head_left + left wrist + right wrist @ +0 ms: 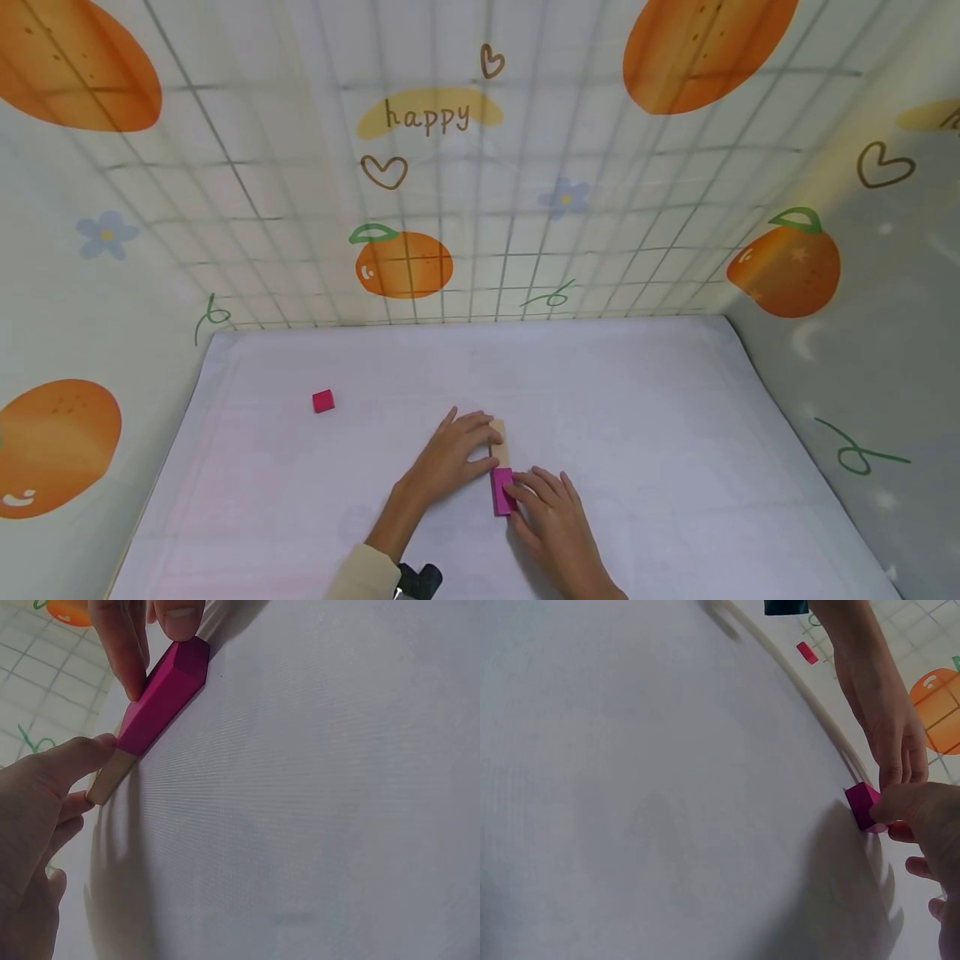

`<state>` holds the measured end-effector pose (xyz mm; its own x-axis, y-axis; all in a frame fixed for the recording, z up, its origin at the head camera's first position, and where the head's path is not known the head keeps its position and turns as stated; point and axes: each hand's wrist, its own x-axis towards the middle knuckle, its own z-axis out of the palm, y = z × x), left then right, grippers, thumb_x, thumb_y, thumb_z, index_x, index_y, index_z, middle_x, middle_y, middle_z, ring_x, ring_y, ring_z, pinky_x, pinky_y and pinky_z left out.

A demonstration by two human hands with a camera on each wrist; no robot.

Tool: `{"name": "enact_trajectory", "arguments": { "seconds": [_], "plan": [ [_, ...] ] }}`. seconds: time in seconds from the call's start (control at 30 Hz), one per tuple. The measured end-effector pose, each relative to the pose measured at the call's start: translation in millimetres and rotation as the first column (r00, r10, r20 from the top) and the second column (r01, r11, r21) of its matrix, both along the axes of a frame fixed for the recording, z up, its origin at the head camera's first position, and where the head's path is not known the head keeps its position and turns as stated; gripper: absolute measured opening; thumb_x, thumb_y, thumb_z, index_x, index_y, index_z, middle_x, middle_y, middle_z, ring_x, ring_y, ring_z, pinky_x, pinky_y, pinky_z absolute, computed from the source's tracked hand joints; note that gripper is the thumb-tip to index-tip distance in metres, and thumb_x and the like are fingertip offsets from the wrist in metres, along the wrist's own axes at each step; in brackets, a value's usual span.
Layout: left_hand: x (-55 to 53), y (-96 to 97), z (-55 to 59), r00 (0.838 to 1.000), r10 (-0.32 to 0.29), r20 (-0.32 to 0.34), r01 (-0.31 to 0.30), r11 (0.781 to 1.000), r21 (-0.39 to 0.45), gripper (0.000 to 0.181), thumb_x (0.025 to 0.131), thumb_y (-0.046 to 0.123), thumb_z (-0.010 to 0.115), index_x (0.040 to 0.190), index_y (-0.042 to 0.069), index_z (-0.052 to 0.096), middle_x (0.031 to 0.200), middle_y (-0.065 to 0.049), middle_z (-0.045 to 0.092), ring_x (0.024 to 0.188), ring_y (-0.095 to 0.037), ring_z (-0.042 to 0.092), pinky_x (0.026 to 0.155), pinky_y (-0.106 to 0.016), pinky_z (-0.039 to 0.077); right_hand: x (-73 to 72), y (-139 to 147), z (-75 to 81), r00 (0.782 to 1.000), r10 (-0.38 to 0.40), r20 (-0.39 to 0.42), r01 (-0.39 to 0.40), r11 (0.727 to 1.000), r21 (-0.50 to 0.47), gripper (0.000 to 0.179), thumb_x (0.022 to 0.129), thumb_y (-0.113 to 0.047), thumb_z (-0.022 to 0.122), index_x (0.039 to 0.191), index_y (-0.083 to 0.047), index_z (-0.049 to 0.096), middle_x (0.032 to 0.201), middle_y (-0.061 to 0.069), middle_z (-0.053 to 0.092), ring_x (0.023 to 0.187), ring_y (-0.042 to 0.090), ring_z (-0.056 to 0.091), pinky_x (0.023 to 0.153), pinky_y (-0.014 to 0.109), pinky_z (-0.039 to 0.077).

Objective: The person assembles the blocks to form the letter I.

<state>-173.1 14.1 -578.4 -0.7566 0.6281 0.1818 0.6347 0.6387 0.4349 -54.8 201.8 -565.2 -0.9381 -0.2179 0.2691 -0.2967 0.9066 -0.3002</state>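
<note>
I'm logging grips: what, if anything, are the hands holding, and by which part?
The right hand holds the magenta block along its right side in the head view. The left hand touches the wooden block; whether it grips cannot be told.

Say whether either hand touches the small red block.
No, the small red block lies on the white surface, apart from the left hand and right hand.

Place: a small tabletop booth, closed in by printed sheeting; from where I stand, whether in a home or a studio cannot be told. Comprising: one table (637, 400), white-covered; pale sheeting (45, 308) on the far, left and right sides, printed with cartoon oranges (405, 267), blue flowers (107, 235), brown hearts (384, 172) and the word "happy" (427, 117); grid lines (517, 253) across the far side.
</note>
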Motion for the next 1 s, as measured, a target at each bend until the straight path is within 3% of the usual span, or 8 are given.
{"name": "enact_trajectory", "arguments": {
  "seconds": [0.37, 0.63, 0.77, 0.87, 1.0],
  "plan": [
    [3.3, -7.1, 0.6, 0.999, 0.035, 0.005, -0.035, 0.999, -0.015, 0.027, 0.099, 0.037, 0.061, 0.124, 0.029, 0.065, 0.153, -0.001, 0.044, 0.145, -0.02, 0.033, 0.119, -0.049, 0.019, 0.2, -1.0, 0.5, 1.0, -0.005, 0.011, 0.005, 1.0, -0.003, 0.034, 0.082, -0.023, 0.08, 0.115, -0.017, 0.075, 0.123, 0.002, 0.067, 0.125, 0.031, 0.054, 0.107, 0.065, 0.032],
    [-11.2, -43.2, 5.6, 0.991, 0.124, -0.05, -0.124, 0.992, -0.008, 0.033, 0.099, 0.034, 0.061, 0.131, 0.027, 0.061, 0.15, -0.002, 0.047, 0.144, -0.02, 0.034, 0.119, -0.052, 0.02, -0.6, -2.8, 1.6, 0.997, -0.038, 0.07, 0.037, 0.999, 0.023, 0.035, 0.083, -0.026, 0.079, 0.116, -0.018, 0.074, 0.124, 0.002, 0.067, 0.126, 0.029, 0.053, 0.109, 0.065, 0.031],
    [-21.6, -77.0, 8.1, 0.967, 0.246, -0.062, -0.243, 0.968, 0.058, 0.034, 0.096, 0.024, 0.066, 0.129, 0.02, 0.063, 0.139, -0.005, 0.057, 0.136, -0.024, 0.044, 0.117, -0.056, 0.024, -0.6, -2.4, -0.1, 0.999, -0.031, 0.045, 0.03, 0.999, 0.011, 0.034, 0.083, -0.024, 0.079, 0.115, -0.018, 0.075, 0.123, 0.001, 0.067, 0.125, 0.029, 0.054, 0.108, 0.064, 0.032],
    [-29.7, -105.9, 6.9, 0.934, 0.349, -0.077, -0.341, 0.935, 0.094, 0.032, 0.093, 0.018, 0.068, 0.125, 0.016, 0.065, 0.129, -0.006, 0.061, 0.128, -0.026, 0.05, 0.114, -0.058, 0.027, -0.4, -1.9, -0.8, 1.0, -0.02, 0.018, 0.02, 1.0, 0.0, 0.034, 0.082, -0.023, 0.08, 0.115, -0.018, 0.075, 0.123, 0.002, 0.067, 0.124, 0.03, 0.054, 0.107, 0.065, 0.033],
    [-37.4, -144.0, 1.6, 0.893, 0.436, -0.111, -0.424, 0.898, 0.117, 0.032, 0.092, 0.013, 0.068, 0.123, 0.011, 0.065, 0.124, -0.01, 0.062, 0.123, -0.031, 0.053, 0.111, -0.063, 0.029, -0.3, -1.0, -2.2, 1.0, -0.001, -0.019, 0.0, 1.0, -0.018, 0.034, 0.08, -0.021, 0.081, 0.113, -0.017, 0.075, 0.121, 0.002, 0.068, 0.122, 0.031, 0.055, 0.106, 0.065, 0.034]
  ]
}}
